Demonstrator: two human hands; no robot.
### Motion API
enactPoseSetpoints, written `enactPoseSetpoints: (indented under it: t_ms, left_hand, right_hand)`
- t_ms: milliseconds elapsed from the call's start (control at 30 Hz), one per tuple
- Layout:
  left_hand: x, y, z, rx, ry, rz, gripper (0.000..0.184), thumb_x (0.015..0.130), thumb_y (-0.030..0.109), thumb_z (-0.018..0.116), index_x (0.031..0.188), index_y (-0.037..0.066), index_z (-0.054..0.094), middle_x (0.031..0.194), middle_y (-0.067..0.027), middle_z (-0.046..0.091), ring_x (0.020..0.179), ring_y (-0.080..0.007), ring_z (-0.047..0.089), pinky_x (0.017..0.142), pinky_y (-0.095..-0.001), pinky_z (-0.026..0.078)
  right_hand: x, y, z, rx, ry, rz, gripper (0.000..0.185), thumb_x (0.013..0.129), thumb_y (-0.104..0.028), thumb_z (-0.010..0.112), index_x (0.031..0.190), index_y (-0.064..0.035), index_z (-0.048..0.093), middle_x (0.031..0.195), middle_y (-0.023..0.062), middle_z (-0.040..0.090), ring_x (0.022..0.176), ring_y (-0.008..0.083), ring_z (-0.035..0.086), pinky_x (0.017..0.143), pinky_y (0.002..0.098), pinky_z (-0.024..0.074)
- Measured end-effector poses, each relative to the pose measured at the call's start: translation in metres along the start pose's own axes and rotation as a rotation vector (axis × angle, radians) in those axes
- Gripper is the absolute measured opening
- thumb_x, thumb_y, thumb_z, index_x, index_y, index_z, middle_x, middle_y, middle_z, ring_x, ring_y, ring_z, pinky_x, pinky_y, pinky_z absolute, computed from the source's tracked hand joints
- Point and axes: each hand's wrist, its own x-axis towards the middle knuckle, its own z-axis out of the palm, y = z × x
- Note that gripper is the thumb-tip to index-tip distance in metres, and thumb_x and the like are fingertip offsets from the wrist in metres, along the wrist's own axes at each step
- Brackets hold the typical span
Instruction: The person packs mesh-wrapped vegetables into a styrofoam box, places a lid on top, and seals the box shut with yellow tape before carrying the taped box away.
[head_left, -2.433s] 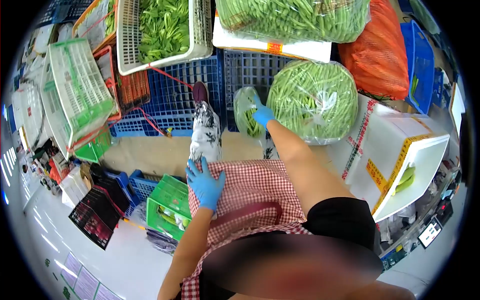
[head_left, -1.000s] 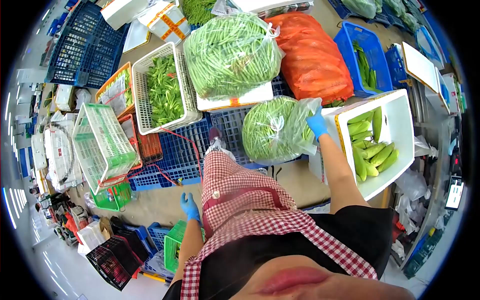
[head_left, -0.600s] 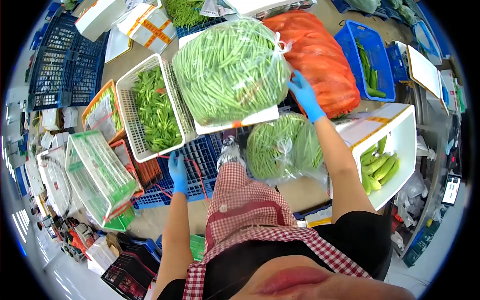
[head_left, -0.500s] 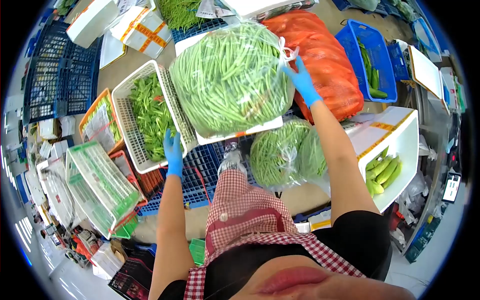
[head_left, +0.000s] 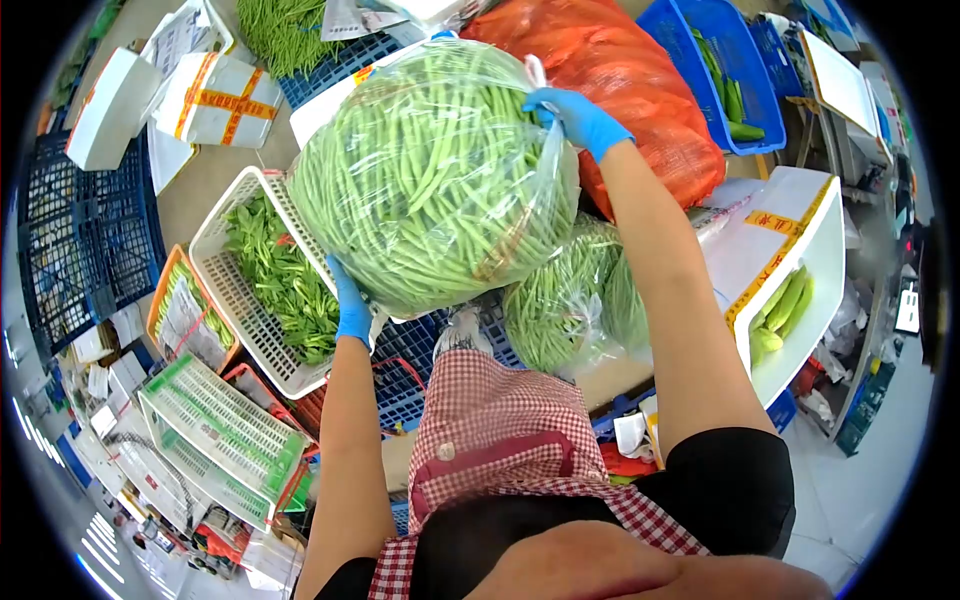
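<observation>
A large clear plastic bag of green beans (head_left: 430,180) fills the middle of the view, its neck tied at the upper right. My right hand (head_left: 582,118), in a blue glove, has its fingers closed on the plastic just below the knot. At the bag's lower left side, my left hand (head_left: 350,308), gloved in blue too, grips the edge; some of its fingertips are hidden against the bag. Beside that hand stands a white crate (head_left: 222,325) of leafy greens (head_left: 285,280). Below the big bag lies a smaller bag of green beans (head_left: 560,305).
An orange mesh sack (head_left: 640,90) lies behind my right hand. Farther right are a blue basket (head_left: 765,90) and a white foam box (head_left: 815,350) holding green gourds (head_left: 785,310). Stacked baskets (head_left: 215,425) stand at lower left, and blue pallets (head_left: 85,230) at far left.
My left hand has gone from the crate's edge to the bag's lower left side. My right hand has closed on the plastic near the knot. The bag has shifted and tilted slightly toward me.
</observation>
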Motion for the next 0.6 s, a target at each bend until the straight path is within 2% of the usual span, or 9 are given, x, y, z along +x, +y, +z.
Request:
enactPoseSetpoints:
  t_ms: [33,67,133,167,233,267,367,533,600]
  left_hand:
    - [0.023,-0.021,-0.012,-0.040,-0.014,0.037,0.090,0.075,0.076,0.034,0.139,0.014,0.025,0.140,-0.0078,0.032,0.124,-0.0267,0.033,0.101,-0.0421,0.027]
    - [0.025,-0.022,-0.015,-0.111,-0.053,0.066,0.087,0.076,0.075,0.033,0.138,0.014,0.027,0.138,-0.0081,0.034,0.122,-0.0277,0.035,0.101,-0.0427,0.028]
    - [0.006,-0.020,0.004,-0.276,-0.121,0.084,0.079,0.080,0.070,0.031,0.135,0.012,0.033,0.134,-0.0090,0.039,0.120,-0.0304,0.038,0.101,-0.0445,0.032]
    - [0.047,-0.044,-0.021,-0.349,-0.253,0.138,0.076,0.081,0.068,0.032,0.132,0.012,0.036,0.133,-0.0101,0.040,0.120,-0.0317,0.038,0.100,-0.0461,0.033]
    - [0.002,-0.036,0.011,-0.478,-0.347,-0.036,0.074,0.081,0.067,0.034,0.131,0.012,0.037,0.133,-0.0107,0.040,0.119,-0.0328,0.038,0.098,-0.0482,0.033]
    - [-0.008,-0.041,0.011,-0.423,-0.270,-0.108,0.072,0.084,0.064,0.030,0.133,0.011,0.036,0.133,-0.0111,0.041,0.117,-0.0329,0.041,0.100,-0.0458,0.033]
    - [0.011,-0.053,0.002,-0.435,-0.314,-0.038,0.068,0.086,0.058,0.031,0.133,0.009,0.036,0.132,-0.0121,0.041,0.116,-0.0337,0.042,0.099,-0.0464,0.034]
    - [0.020,-0.059,0.007,-0.291,-0.284,0.061,0.062,0.089,0.050,0.032,0.133,0.007,0.035,0.130,-0.0134,0.043,0.114,-0.0335,0.044,0.098,-0.0453,0.036]
    - [0.024,-0.079,0.011,-0.369,-0.232,0.082,0.064,0.087,0.054,0.032,0.133,0.010,0.035,0.131,-0.0115,0.042,0.114,-0.0323,0.045,0.097,-0.0450,0.037]
  right_hand:
    - [-0.005,-0.007,0.011,0.058,0.023,0.095,0.022,0.079,-0.027,0.062,0.076,-0.0060,0.061,0.064,-0.0033,0.049,0.057,0.0063,0.042,0.054,0.0193,0.0322]
    - [-0.005,0.007,0.018,-0.042,0.216,-0.008,0.022,0.081,-0.030,0.062,0.073,-0.0092,0.060,0.062,-0.0056,0.047,0.054,0.0052,0.040,0.051,0.0192,0.0309]
    - [-0.040,0.018,0.029,0.131,0.244,-0.060,0.023,0.080,-0.032,0.063,0.074,-0.0103,0.059,0.064,-0.0055,0.049,0.052,0.0056,0.039,0.049,0.0206,0.0314]
    - [-0.060,0.022,0.034,0.131,0.315,-0.046,0.024,0.079,-0.032,0.064,0.077,-0.0083,0.060,0.066,-0.0040,0.051,0.054,0.0069,0.041,0.050,0.0208,0.0329]
    - [-0.100,0.028,0.027,-0.027,0.294,-0.017,0.027,0.079,-0.032,0.065,0.082,-0.0052,0.061,0.067,-0.0034,0.052,0.056,0.0068,0.043,0.051,0.0212,0.0338]
    - [-0.126,0.040,0.027,-0.051,0.277,-0.020,0.028,0.079,-0.031,0.065,0.083,-0.0040,0.061,0.068,-0.0034,0.052,0.058,0.0063,0.043,0.051,0.0213,0.0338]
    - [-0.188,0.039,0.039,-0.141,0.157,-0.002,0.025,0.079,-0.027,0.064,0.084,-0.0024,0.061,0.068,-0.0043,0.050,0.060,0.0045,0.043,0.052,0.0210,0.0338]
    - [-0.273,0.079,0.040,0.311,0.382,0.106,0.017,0.082,-0.018,0.059,0.073,-0.0048,0.056,0.061,-0.0028,0.047,0.054,0.0057,0.041,0.050,0.0217,0.0313]
    - [-0.286,0.096,0.023,0.440,0.501,0.134,0.020,0.083,-0.015,0.056,0.065,-0.0067,0.050,0.058,-0.0016,0.044,0.053,0.0074,0.040,0.049,0.0225,0.0298]
